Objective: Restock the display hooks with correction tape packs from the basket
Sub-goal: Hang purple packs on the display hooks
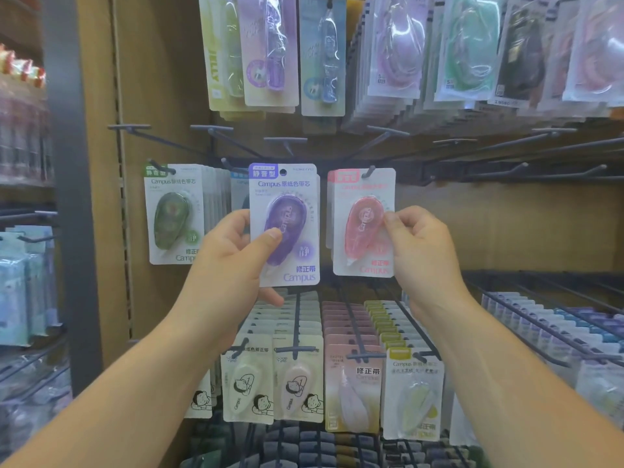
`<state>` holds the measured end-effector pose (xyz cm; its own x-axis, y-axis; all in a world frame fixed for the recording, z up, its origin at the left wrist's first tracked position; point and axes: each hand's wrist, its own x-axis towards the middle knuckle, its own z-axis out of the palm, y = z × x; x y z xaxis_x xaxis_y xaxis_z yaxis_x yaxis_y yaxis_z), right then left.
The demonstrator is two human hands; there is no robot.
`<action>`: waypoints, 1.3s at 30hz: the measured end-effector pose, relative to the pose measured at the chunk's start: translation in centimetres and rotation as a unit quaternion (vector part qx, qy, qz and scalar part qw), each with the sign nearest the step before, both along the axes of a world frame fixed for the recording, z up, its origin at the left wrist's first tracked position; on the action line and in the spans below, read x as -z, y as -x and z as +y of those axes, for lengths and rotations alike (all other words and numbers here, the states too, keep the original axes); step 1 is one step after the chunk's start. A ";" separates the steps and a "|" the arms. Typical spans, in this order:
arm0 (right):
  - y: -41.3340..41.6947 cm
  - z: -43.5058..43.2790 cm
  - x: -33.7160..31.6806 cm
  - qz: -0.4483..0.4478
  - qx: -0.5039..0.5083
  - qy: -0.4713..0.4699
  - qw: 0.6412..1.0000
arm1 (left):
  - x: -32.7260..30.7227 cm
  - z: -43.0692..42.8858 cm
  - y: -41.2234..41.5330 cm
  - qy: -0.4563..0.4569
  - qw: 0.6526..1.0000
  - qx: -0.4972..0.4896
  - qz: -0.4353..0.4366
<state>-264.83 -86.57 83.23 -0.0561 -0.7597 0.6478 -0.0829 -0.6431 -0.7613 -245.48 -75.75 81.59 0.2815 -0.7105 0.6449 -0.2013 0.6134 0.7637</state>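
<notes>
— At the middle row of the display, both hands are up. The left hand (233, 255) grips a purple correction tape pack (287, 224), a clear blister on white card. The thumb lies across the blister, the fingers curl behind and one is tucked under the bottom edge.
— And it isn't hung yet, I'd say. Its punched hole (283, 171) shows dark at the top, with no wire through it that I can see.
— Right hand (422, 248)?
— Pinching the right edge of a pink correction tape pack (361, 228), which hangs from a dark wire hook (369, 172) just beside the purple one. Thumb and forefinger are on the card, the other fingers curled in.
— So where does it go wrong?
— Aim, mostly. The nearest hook tip (225, 162) sits left of that hole and seems to carry a blue-topped pack (239, 175). Miss the tip and the card buckles, or the hole tears.
— Or purple lands on another colour's hook.
— Could be. And watch that pinch on the pink pack: a tug outward could slide it off the upturned end, down onto the packed lower rows (347, 319).
— The green correction tape pack (174, 214) on the left?
— Hanging, untouched. The basket is out of view, so I can't tell how many packs remain.
</notes>
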 end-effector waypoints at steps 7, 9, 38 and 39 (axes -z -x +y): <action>0.0 -1.0 -0.4 0.040 0.021 -0.010 0.999 | 0.2 0.1 0.0 -0.018 1.000 0.001 -0.003; 0.1 -1.0 -0.4 0.040 0.012 -0.021 0.999 | 0.3 0.1 0.0 -0.022 1.000 0.003 -0.003; 0.4 -1.6 -1.8 0.112 0.031 -0.049 0.992 | 0.0 -4.1 -0.6 -0.127 0.988 -0.089 -0.005; 0.6 -1.4 -1.7 0.109 0.028 -0.054 0.992 | 0.1 -3.8 -0.6 -0.123 0.987 -0.099 -0.009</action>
